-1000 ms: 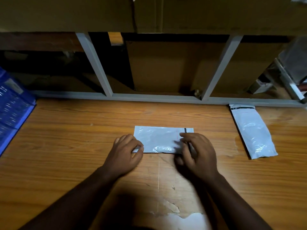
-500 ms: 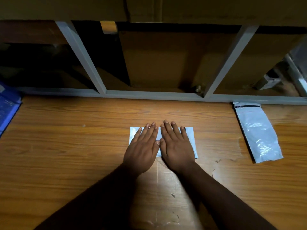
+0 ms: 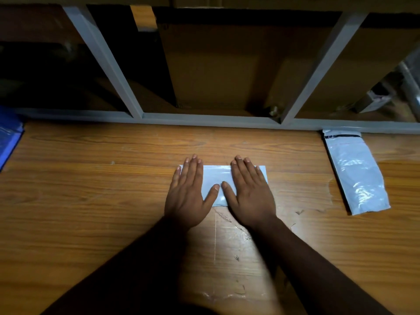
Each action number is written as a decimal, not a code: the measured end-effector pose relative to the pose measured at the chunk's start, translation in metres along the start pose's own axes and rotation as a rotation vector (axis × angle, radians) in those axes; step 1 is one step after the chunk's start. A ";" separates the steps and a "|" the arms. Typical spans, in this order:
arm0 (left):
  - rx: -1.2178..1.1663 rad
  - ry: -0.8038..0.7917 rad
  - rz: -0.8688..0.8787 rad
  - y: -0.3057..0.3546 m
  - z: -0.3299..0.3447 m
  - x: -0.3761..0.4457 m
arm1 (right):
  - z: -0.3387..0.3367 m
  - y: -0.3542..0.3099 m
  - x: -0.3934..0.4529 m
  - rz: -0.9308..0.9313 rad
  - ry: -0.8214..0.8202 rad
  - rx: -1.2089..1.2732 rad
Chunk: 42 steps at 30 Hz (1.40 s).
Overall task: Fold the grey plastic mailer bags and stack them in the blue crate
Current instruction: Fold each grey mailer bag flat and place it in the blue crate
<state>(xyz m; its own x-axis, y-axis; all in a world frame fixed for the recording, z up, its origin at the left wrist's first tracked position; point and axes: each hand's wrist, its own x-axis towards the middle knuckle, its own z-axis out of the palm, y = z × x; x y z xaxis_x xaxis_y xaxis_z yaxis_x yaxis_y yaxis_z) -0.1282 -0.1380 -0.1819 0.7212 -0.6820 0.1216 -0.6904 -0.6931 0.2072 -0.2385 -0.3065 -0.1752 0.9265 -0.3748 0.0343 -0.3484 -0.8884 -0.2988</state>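
Observation:
A folded grey mailer bag (image 3: pixel 217 177) lies flat on the wooden table (image 3: pixel 91 201) in front of me. My left hand (image 3: pixel 189 192) presses flat on its left end with straight fingers. My right hand (image 3: pixel 248 192) presses flat on its right end, fingers spread. The two thumbs nearly touch over the bag's middle. A second grey mailer bag (image 3: pixel 355 171) lies unfolded at the right, its black-striped flap toward the back. A corner of the blue crate (image 3: pixel 8 142) shows at the left edge.
A grey metal frame (image 3: pixel 204 119) runs along the table's back edge, with brown cardboard boxes (image 3: pixel 216 71) behind it. The table's veneer is chipped near the front edge (image 3: pixel 227 292) and beside the right bag.
My hands gripped the bag's near edge while folding, then went flat together on its middle. Now they have slid apart toward the bag's two ends.

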 end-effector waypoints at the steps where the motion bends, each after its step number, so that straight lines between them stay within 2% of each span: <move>1: 0.022 -0.017 -0.011 -0.004 -0.001 -0.004 | -0.001 0.009 -0.006 0.033 0.009 0.001; 7: 0.079 -0.124 -0.052 -0.009 -0.007 -0.006 | -0.005 0.019 -0.013 0.070 -0.010 -0.008; 17: 0.071 -0.119 -0.084 -0.012 -0.009 -0.011 | -0.008 0.022 -0.023 0.136 -0.011 -0.010; 25: 0.069 -0.189 -0.116 -0.012 -0.018 -0.013 | -0.018 0.026 -0.030 0.201 -0.046 -0.007; 28: 0.003 -0.183 -0.066 -0.021 -0.019 -0.017 | -0.026 0.028 -0.032 0.218 -0.099 0.067; 33: -0.267 -0.033 -0.122 -0.023 -0.038 -0.005 | -0.041 0.028 -0.042 0.212 -0.140 0.183; 37: -0.239 -0.135 -0.074 -0.025 -0.047 0.011 | -0.045 0.022 -0.051 0.198 -0.147 0.246; 42: -0.297 -0.195 -0.037 -0.027 -0.059 0.014 | -0.040 -0.001 -0.061 0.195 -0.054 0.290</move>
<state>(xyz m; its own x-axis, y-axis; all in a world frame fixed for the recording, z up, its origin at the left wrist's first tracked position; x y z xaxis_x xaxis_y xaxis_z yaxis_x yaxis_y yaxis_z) -0.0964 -0.1149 -0.1286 0.7009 -0.7095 -0.0732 -0.5968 -0.6395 0.4846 -0.3003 -0.2931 -0.1386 0.8553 -0.5086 -0.0989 -0.4720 -0.6861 -0.5537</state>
